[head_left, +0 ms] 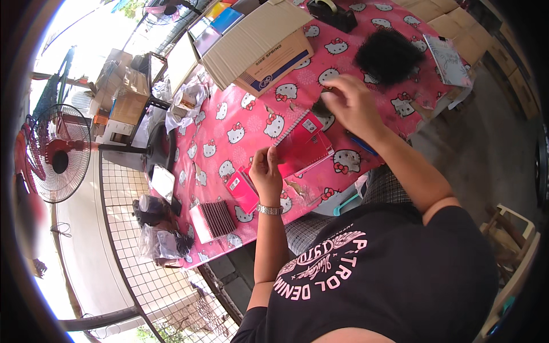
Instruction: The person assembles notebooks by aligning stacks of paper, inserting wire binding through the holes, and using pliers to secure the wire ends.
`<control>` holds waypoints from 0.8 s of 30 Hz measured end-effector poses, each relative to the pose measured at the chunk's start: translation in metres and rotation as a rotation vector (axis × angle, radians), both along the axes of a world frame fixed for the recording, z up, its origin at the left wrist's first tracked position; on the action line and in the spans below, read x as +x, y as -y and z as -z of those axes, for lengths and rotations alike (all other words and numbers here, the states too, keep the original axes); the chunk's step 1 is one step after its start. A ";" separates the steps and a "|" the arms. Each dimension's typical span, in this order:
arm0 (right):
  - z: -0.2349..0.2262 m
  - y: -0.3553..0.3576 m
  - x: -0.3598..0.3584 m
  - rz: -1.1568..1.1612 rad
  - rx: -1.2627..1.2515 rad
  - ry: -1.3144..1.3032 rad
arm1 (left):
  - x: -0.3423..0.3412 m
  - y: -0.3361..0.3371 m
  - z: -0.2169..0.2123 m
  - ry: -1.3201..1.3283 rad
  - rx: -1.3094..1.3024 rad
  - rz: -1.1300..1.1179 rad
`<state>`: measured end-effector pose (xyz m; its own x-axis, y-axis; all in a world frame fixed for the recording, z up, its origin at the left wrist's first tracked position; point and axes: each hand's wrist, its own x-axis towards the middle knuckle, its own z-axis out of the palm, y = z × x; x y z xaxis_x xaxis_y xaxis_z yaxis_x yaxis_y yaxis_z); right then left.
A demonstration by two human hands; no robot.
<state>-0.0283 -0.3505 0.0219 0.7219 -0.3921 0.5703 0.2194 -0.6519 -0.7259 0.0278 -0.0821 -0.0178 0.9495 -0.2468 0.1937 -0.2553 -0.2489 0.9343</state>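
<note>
A red notebook with a row of holes or coils along its upper left edge lies in front of me. My left hand, with a metal watch on its wrist, is curled closed at the notebook's left corner; what its fingers hold is hidden. Above the notebook's right side, my right hand has its fingers bent toward the thumb, and anything between them is too small to make out. A small dark object shows just below its fingertips. Another pink-red notebook lies left of my left wrist.
A pile of black wire-like pieces sits at the far right, beside a white spiral notebook and a tape dispenser. An open cardboard box stands at the back. Black-bound notebooks are stacked near left; a fan stands beyond.
</note>
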 end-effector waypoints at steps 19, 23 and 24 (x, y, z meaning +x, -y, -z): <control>0.019 -0.087 -0.053 -0.270 -0.188 -0.032 | -0.009 0.007 0.005 0.041 -0.163 0.051; 0.017 -0.092 -0.050 -0.262 -0.307 -0.023 | -0.011 0.003 0.014 0.067 -0.192 0.018; 0.016 -0.091 -0.051 -0.254 -0.349 -0.007 | -0.011 0.003 0.014 0.084 -0.184 0.009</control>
